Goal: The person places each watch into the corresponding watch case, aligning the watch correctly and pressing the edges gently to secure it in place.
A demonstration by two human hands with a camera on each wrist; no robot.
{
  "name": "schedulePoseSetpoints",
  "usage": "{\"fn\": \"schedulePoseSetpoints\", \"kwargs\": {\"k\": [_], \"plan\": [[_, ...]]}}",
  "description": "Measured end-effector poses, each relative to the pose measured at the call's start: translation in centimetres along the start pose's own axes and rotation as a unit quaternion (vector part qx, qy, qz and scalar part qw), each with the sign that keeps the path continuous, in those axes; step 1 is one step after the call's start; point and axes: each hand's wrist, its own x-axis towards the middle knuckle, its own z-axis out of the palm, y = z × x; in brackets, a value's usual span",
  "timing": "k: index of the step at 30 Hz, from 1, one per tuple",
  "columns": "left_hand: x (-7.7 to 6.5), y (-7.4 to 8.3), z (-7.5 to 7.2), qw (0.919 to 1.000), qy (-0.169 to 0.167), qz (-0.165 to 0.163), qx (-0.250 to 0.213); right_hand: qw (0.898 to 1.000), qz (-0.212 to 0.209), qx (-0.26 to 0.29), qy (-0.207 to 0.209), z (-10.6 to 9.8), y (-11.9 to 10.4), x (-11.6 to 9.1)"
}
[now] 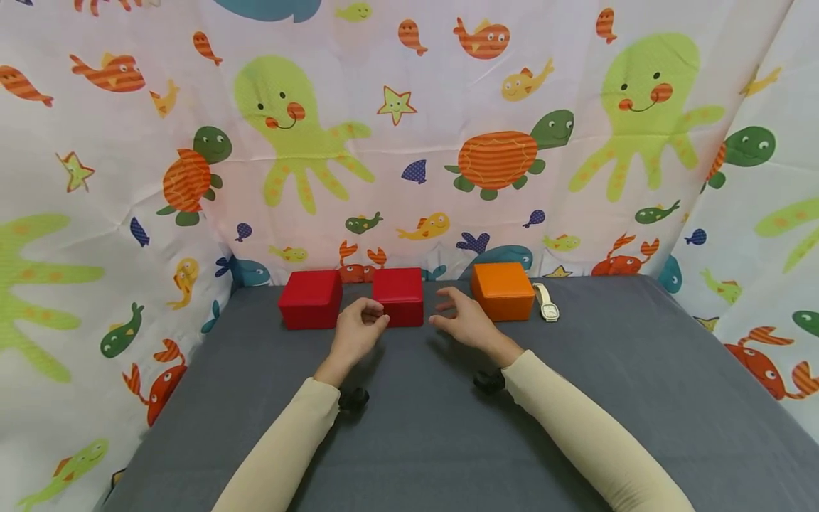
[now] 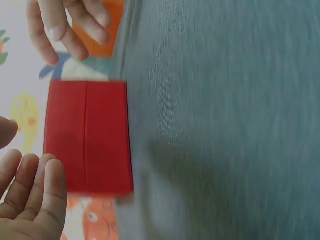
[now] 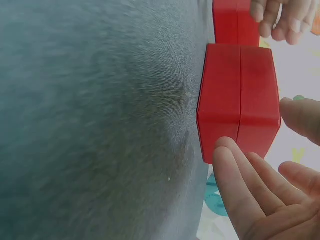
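Note:
A red box [image 1: 398, 297] with a lid seam stands at the back of the table, between my two hands. My left hand [image 1: 360, 328] is at its left front corner, fingers loosely bent with nothing in them; whether they touch the box I cannot tell. On the other side, my right hand [image 1: 466, 321] hovers with spread, relaxed fingers, between this box and an orange box [image 1: 502, 291]. A second red box [image 1: 310, 299] sits to the left, just beyond my left hand. In the right wrist view, my right fingers [image 3: 235, 170] overlap the near end of the middle box.
A wristwatch [image 1: 547, 302] with a pale strap lies right of the orange box. The grey cloth-covered table [image 1: 409, 441] stretches toward me. A sea-animal print curtain [image 1: 397, 171] rises right behind the boxes and along both sides.

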Motion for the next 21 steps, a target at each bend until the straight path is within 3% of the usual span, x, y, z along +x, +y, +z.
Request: {"fn": "schedulePoseSetpoints", "kwargs": {"k": [4, 11, 21], "plan": [[-0.5, 0.9, 1.3, 0.9986, -0.036, 0.038, 0.004, 1.0, -0.012, -0.007, 0.005, -0.4, 0.2, -1.2], [-0.8, 2.4, 3.9, 0.9937, -0.09, 0.066, 0.006, 0.999, -0.04, -0.016, 0.016, -1.4, 0.8, -3.1], [-0.3, 3.7, 7.5, 0.9886, -0.115, 0.096, 0.013, 0.994, -0.076, -0.044, 0.06, -3.7, 2.8, -4.9]]}}
